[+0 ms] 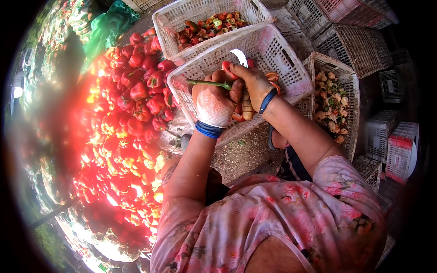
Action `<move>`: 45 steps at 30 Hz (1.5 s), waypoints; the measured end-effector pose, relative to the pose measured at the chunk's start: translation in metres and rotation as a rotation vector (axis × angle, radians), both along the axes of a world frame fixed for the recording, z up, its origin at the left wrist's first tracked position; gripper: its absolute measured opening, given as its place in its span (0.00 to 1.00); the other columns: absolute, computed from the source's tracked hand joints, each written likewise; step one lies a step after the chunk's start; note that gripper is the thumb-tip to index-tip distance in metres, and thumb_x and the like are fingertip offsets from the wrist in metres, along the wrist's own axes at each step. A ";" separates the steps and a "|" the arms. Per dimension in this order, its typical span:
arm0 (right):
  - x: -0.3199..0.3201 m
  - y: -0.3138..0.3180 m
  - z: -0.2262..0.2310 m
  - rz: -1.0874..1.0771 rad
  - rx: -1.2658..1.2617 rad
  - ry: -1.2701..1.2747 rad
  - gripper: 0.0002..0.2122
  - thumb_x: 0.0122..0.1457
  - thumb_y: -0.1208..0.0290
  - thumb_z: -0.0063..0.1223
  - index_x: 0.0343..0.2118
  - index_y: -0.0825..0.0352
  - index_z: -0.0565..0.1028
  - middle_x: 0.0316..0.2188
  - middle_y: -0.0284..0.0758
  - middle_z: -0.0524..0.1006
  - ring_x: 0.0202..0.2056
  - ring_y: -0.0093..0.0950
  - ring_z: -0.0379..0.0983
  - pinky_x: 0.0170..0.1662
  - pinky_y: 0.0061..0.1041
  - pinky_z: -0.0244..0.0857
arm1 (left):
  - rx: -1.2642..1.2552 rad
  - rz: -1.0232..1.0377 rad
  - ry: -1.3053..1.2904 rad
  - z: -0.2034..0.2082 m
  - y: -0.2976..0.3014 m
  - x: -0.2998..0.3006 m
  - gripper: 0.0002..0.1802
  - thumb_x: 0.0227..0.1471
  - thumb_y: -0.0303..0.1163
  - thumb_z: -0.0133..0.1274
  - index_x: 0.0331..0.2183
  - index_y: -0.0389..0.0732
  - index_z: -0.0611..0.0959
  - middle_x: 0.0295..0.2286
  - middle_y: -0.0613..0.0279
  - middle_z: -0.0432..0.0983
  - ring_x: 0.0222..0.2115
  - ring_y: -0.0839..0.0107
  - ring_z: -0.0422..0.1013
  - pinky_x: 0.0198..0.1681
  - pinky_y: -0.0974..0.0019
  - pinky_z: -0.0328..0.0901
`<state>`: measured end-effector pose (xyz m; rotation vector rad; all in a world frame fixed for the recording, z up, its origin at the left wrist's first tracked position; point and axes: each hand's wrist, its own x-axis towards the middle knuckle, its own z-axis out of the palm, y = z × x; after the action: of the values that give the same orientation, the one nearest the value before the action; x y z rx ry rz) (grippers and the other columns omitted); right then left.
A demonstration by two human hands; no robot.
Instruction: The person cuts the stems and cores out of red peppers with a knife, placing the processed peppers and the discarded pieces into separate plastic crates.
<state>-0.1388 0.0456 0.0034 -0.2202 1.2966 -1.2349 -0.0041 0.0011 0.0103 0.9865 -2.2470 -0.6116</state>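
Above the near white crate point(284, 75), both my hands meet. My left hand point(213, 102), in a white glove with brown fingertips, is closed round a red bell pepper point(226, 69). Most of that pepper is hidden by fingers, and a long green stem point(207, 83) sticks out to the left. My right hand point(255, 84), also gloved, is wrapped round a curved knife point(239, 58). Its pale hooked blade points away from me, and the banded tan handle shows below the hand. Red pepper pieces point(272, 77) lie in the crate under my hands.
A large heap of red bell peppers point(139, 91) fills the left, partly washed out by glare. Beyond the near crate, another white crate point(166, 20) holds cut pepper pieces. At right, a crate point(353, 86) contains pale and green scraps. Stacked crates point(355, 45) stand farther right.
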 end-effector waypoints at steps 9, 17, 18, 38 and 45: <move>0.007 0.004 0.002 0.038 -0.158 0.110 0.22 0.60 0.48 0.51 0.35 0.68 0.76 0.19 0.38 0.77 0.06 0.32 0.66 0.08 0.29 0.57 | 0.431 0.039 0.308 0.008 -0.004 0.006 0.19 0.59 0.43 0.49 0.34 0.35 0.81 0.22 0.55 0.81 0.25 0.61 0.79 0.32 0.62 0.71; 0.010 0.001 0.002 -0.061 -0.225 0.167 0.16 0.60 0.56 0.51 0.32 0.67 0.75 0.15 0.33 0.72 0.08 0.24 0.63 0.11 0.25 0.56 | 0.667 0.358 0.457 -0.013 -0.021 0.008 0.17 0.61 0.37 0.43 0.40 0.34 0.80 0.38 0.49 0.79 0.37 0.59 0.76 0.44 0.60 0.69; 0.012 -0.001 0.006 -0.076 -0.256 0.181 0.15 0.60 0.57 0.51 0.31 0.67 0.74 0.14 0.32 0.71 0.09 0.23 0.62 0.11 0.25 0.56 | 0.856 0.332 0.696 -0.017 -0.025 0.008 0.18 0.60 0.38 0.43 0.41 0.35 0.79 0.40 0.50 0.78 0.39 0.58 0.76 0.45 0.59 0.69; -0.018 0.007 0.034 0.401 -0.091 0.980 0.22 0.36 0.53 0.66 0.31 0.65 0.77 0.28 0.41 0.80 0.35 0.38 0.79 0.39 0.34 0.71 | 0.769 0.360 0.507 -0.033 -0.011 -0.005 0.32 0.65 0.49 0.39 0.60 0.34 0.67 0.59 0.51 0.63 0.58 0.62 0.62 0.60 0.60 0.59; -0.014 0.011 0.029 0.432 -0.212 1.046 0.21 0.36 0.64 0.64 0.37 0.64 0.78 0.30 0.40 0.80 0.36 0.40 0.78 0.40 0.34 0.70 | 1.147 0.313 0.758 -0.036 -0.012 -0.012 0.30 0.66 0.46 0.37 0.58 0.32 0.66 0.53 0.52 0.67 0.53 0.62 0.66 0.58 0.60 0.58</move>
<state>-0.1530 0.0566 0.0319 -1.3613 1.8368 -0.8661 -0.0157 -0.0107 -0.0253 1.2463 -0.9400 -1.8245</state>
